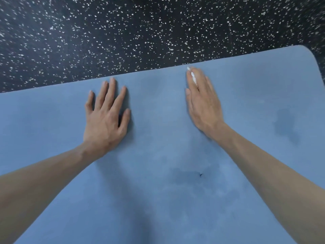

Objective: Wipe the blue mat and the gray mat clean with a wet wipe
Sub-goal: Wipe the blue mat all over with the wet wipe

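Note:
The blue mat (158, 138) fills the lower two thirds of the head view, its far edge running up to a rounded corner at the right. My left hand (105, 117) lies flat on it with fingers spread. My right hand (202, 103) presses flat near the far edge, blurred, with a white wet wipe (193, 77) showing between its straight fingers; most of the wipe is hidden under the hand. Darker damp patches mark the mat at the right and in the lower middle. No gray mat is in view.
Black rubber floor with white speckles (140, 32) lies beyond the mat's far edge. A small dark speck (201, 174) sits on the mat between my forearms.

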